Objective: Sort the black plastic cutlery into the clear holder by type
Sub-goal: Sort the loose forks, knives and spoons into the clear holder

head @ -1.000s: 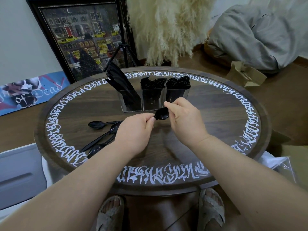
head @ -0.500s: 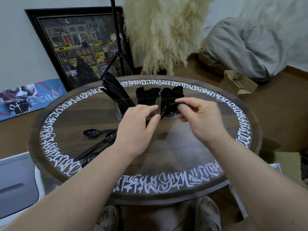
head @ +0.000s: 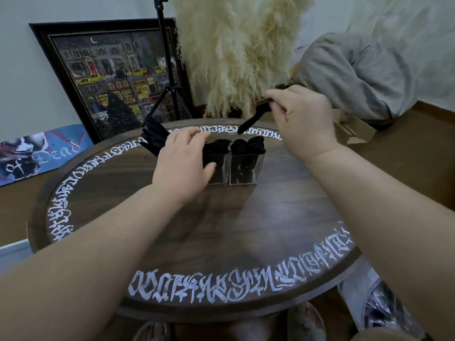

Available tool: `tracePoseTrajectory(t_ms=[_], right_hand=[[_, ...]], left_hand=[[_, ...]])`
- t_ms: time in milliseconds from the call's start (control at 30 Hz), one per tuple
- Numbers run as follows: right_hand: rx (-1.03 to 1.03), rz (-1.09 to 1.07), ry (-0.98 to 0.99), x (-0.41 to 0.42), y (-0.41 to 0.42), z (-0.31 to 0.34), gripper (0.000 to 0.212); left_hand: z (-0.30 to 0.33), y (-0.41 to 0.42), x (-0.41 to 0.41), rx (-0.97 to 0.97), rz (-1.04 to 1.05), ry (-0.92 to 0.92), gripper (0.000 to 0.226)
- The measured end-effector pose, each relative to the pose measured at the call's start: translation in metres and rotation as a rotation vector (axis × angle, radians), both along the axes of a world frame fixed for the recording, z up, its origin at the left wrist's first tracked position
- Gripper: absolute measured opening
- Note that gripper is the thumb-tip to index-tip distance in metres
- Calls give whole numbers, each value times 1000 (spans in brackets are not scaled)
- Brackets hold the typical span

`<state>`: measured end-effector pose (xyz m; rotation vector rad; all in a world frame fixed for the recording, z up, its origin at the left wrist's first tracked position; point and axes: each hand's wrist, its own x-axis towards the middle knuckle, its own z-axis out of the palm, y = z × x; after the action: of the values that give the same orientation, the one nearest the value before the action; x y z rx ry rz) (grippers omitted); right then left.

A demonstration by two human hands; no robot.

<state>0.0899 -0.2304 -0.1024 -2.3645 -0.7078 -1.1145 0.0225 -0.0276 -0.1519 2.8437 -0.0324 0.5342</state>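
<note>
Left arm: we see it reaching in from the lower left of the frame toward the centre.
Left hand [head: 183,166]: palm down at mid-frame, fingers straight and spread, thumb tucked under on the right.
Right arm: in from the lower right, angled up.
Right hand [head: 301,119]: raised in the upper centre-right, fingers curled, pinching a black utensil [head: 253,118] that points down-left.

— Any writing you can actually read here?
— On the painted board [head: 37,153] leaning against the wall, left of the table's far-left edge: "of" and "Dead" in white script.
— And the white lettering round the round table's rim [head: 209,289]?
— Ornate calligraphy, a full ring of it, but I can't make out a word; it may be only decorative.
</note>
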Motion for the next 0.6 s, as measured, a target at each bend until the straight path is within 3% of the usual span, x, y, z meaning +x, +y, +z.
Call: tracePoseTrajectory(t_ms=[167,367,500,600], right_hand=[[-262,-20,246,18,23,-21,27],[-335,2,449,24,31,-34,35],[-353,83,605,23,23,-44,58],[-334,156,645,23,17,-53,64]], left_hand=[[-5,9,13,9,28,83,63],[-11,8,23,32,38,83,52],[-16,7,27,23,30,54,47],[-20,8,30,34,36,50,45]])
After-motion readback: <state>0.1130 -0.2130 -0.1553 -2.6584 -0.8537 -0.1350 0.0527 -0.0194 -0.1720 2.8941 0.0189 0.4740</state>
